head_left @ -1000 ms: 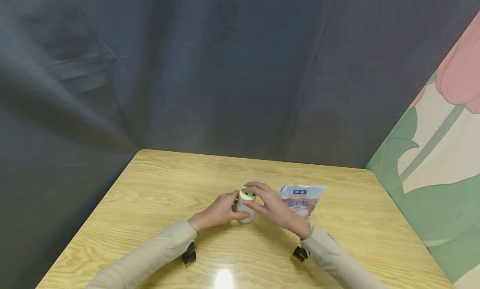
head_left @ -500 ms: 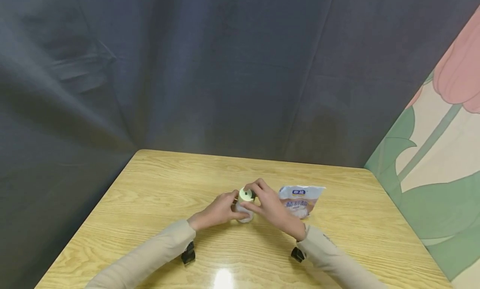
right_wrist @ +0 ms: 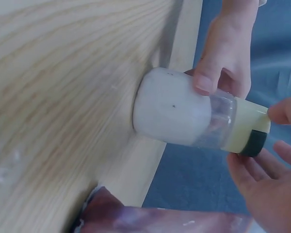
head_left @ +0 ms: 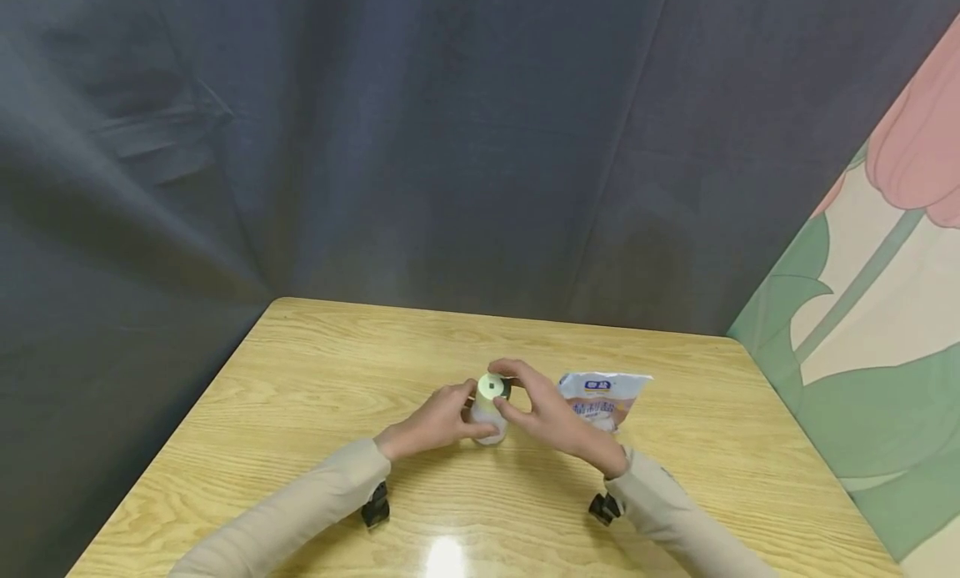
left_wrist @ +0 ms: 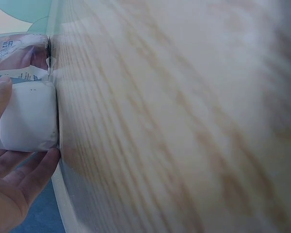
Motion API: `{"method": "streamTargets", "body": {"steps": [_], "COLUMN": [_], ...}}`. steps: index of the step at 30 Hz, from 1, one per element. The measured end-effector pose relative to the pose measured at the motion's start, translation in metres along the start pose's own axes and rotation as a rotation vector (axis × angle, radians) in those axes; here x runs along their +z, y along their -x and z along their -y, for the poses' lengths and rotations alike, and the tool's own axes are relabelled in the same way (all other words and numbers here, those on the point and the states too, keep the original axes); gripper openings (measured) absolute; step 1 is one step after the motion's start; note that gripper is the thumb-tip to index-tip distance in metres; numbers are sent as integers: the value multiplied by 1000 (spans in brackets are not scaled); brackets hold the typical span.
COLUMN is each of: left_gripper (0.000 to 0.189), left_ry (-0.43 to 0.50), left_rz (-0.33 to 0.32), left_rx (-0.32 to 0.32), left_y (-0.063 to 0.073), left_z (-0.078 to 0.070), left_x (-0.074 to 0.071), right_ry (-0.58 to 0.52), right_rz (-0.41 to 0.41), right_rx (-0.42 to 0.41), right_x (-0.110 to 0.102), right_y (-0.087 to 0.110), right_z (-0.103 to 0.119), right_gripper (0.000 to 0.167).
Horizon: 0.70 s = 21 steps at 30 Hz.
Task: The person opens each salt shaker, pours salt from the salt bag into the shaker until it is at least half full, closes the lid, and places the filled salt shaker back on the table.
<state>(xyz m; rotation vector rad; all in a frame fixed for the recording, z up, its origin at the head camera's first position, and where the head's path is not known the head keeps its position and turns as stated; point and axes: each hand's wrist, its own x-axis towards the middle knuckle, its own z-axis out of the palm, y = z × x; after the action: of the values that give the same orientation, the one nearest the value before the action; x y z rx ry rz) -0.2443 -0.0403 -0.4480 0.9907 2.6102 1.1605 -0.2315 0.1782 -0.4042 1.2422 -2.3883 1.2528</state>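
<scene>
A clear shaker jar (right_wrist: pixel 172 109) filled most of the way with white salt stands upright on the wooden table. My left hand (head_left: pixel 438 424) grips its body low down, thumb on the near side and fingers round the far side. The jar's pale yellow cap (right_wrist: pixel 245 124) carries a dark green patch on one side and a small dark square on top. My right hand (head_left: pixel 553 418) pinches this cap between thumb and fingers. From the left wrist view, the white-filled lower jar (left_wrist: pixel 29 116) shows between thumb and fingers, while the cap is out of frame.
Right of the jar, close to my right hand, a printed pink and white salt bag (head_left: pixel 600 401) stands slumped on the table (head_left: pixel 360 353). Behind the table's far edge hangs a dark curtain (head_left: pixel 465 161). A flower-painted wall (head_left: pixel 892 311) borders the right side.
The right hand's fingers have lifted and shifted round the cap, uncovering more of its top. The left hand keeps its hold on the jar, and the bag stays put.
</scene>
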Motion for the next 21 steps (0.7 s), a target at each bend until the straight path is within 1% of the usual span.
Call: {"method": "streamTargets", "body": {"steps": [2, 5, 9, 12, 15, 19, 21], "left_gripper": [48, 46, 45, 46, 48, 50, 50], "left_ry": [9, 29, 49, 54, 43, 14, 9], "left_rz": [8, 11, 9, 7, 3, -4, -3], "left_rx": [-2, 4, 20, 19, 8, 4, 2], "left_y": [0, 0, -1, -1, -1, -1, 0], "left_z": [0, 0, -1, 0, 1, 1, 0], "left_x": [0, 0, -1, 0, 0, 0, 0], "right_ry": [24, 96, 160, 136, 64, -21, -17], "right_rz": [-15, -50, -65, -33, 8, 36, 28], "right_rx": [-22, -43, -20, 13, 28, 25, 12], "right_x": [1, 2, 3, 2, 0, -2, -2], "right_y": [0, -2, -4, -4, -2, -1, -1], "right_z": [-1, -4, -4, -3, -2, -1, -2], "right_gripper": [43, 41, 43, 48, 51, 46, 46]}}
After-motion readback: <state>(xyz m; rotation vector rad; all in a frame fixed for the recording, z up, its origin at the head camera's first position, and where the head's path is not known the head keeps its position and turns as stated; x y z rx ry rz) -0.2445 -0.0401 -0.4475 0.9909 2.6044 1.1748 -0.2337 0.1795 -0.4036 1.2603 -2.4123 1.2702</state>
